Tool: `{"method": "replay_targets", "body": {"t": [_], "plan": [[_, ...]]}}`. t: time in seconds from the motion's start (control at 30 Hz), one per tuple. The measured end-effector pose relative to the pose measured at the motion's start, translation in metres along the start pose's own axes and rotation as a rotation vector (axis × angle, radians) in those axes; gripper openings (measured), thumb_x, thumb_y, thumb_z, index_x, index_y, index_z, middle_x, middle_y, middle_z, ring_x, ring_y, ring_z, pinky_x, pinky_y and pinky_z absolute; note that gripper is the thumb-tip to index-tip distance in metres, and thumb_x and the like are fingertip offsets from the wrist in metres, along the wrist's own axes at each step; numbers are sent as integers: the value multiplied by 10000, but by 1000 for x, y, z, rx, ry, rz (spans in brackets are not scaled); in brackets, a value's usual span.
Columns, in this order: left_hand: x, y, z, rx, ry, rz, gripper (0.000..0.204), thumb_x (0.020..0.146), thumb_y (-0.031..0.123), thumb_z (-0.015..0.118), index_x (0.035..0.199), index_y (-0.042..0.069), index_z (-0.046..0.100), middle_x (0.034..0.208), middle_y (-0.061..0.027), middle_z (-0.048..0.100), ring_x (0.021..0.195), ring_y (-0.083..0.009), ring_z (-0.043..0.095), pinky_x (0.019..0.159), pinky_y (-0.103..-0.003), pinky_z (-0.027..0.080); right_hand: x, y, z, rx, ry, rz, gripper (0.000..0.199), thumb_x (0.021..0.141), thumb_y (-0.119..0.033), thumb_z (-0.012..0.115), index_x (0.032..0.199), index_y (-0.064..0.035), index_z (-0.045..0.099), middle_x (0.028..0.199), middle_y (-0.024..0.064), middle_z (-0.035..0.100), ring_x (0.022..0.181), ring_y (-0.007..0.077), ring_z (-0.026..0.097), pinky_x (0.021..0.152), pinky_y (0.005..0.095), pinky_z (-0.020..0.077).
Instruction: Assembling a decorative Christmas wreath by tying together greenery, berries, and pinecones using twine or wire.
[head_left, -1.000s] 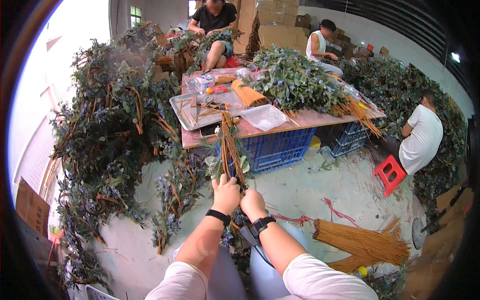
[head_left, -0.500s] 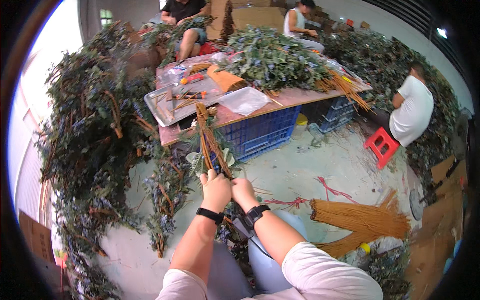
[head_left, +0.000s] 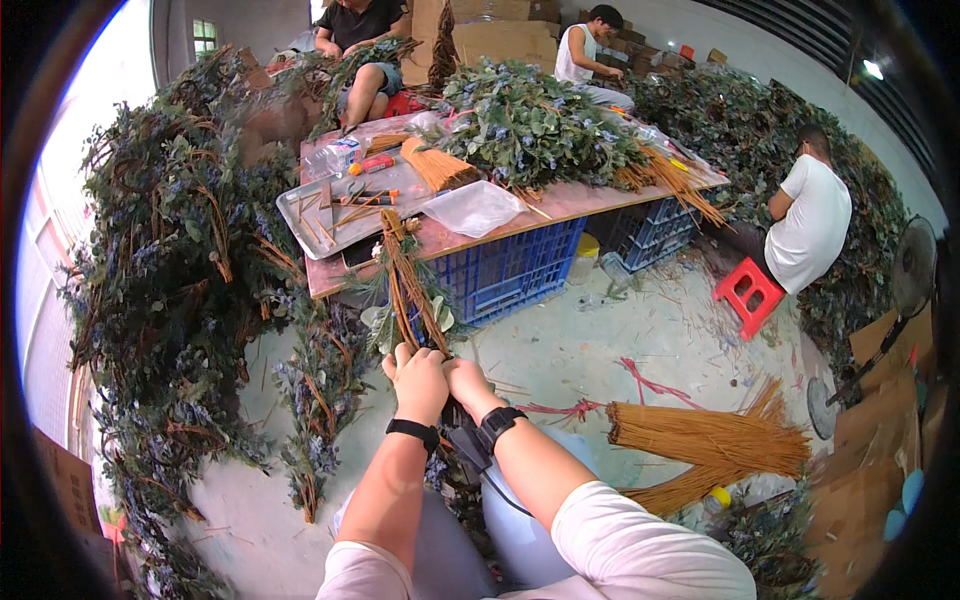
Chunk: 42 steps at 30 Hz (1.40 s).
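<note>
Both my hands grip a garland of brown twigs (head_left: 408,285) with green leaves, its stems pointing away from me to the table's near edge. My left hand (head_left: 418,383) is closed around it, fingers wrapped over the stems. Pressed close beside it, my right hand (head_left: 470,385) is closed on the same garland; its fingertips are hidden. Pale round leaves and pine-like sprigs stick out around the twigs just beyond my hands. The lower end of the garland hangs between my knees, partly hidden by my wrists.
A table (head_left: 330,275) ahead holds a metal tray (head_left: 345,232), pliers, a clear plastic bag (head_left: 473,207) and heaped foliage (head_left: 540,125). Blue crates (head_left: 510,275) stand beneath. Twig bundles (head_left: 705,437) lie on the floor at right. Foliage piles rise left; three people sit farther off, one on a red stool (head_left: 750,296).
The whole view has shifted slightly left. My hands keep hold of the garland, with the left fingers a little more spread over it.
</note>
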<state>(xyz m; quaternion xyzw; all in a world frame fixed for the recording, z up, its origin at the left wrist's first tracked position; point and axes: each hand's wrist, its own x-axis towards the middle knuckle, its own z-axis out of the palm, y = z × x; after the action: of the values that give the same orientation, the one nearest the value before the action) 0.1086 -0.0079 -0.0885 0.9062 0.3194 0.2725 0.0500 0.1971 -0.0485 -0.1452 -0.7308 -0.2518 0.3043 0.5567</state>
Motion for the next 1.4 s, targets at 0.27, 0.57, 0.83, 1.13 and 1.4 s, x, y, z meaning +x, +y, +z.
{"method": "replay_targets", "body": {"t": [0.27, 0.57, 0.83, 1.13, 1.4], "plan": [[1, 4, 4, -235, 251, 12, 58, 716, 132, 548, 702, 126, 604, 741, 5, 604, 879, -216, 498, 869, -463, 266, -34, -29, -3, -201, 282, -46, 241, 846, -168, 477, 967, -18, 621, 923, 198, 620, 862, 323, 597, 726, 379, 445], [8, -2, 5, -344, 70, 128, 63, 694, 163, 573, 693, 107, 601, 716, -33, 604, 837, -236, 508, 817, -410, 302, -20, -11, -8, 556, 270, 29, 123, 849, -37, 511, 964, 7, 503, 740, 56, 562, 583, 110, 540, 527, 233, 434], [5, -13, 14, -324, 83, 174, 44, 683, 112, 586, 719, 106, 560, 710, -20, 577, 834, -225, 498, 813, -393, 304, -18, -18, -13, 635, 153, 129, 110, 855, -111, 552, 894, -23, 604, 755, 11, 605, 598, 81, 536, 543, 197, 410], [4, -13, 13, -262, 47, 181, 95, 683, 119, 600, 735, 97, 524, 705, -36, 562, 818, -241, 506, 801, -393, 309, -18, -22, -20, 463, 26, 181, 143, 875, -144, 517, 897, -52, 624, 782, -25, 602, 651, 58, 522, 576, 206, 408], [4, -12, 13, -189, 52, 199, 103, 690, 129, 594, 717, 96, 500, 673, -49, 551, 790, -251, 500, 773, -394, 311, -20, -19, -17, -339, 270, -419, 158, 820, -117, 525, 819, 7, 623, 792, 142, 608, 762, 291, 569, 709, 351, 439]]}}
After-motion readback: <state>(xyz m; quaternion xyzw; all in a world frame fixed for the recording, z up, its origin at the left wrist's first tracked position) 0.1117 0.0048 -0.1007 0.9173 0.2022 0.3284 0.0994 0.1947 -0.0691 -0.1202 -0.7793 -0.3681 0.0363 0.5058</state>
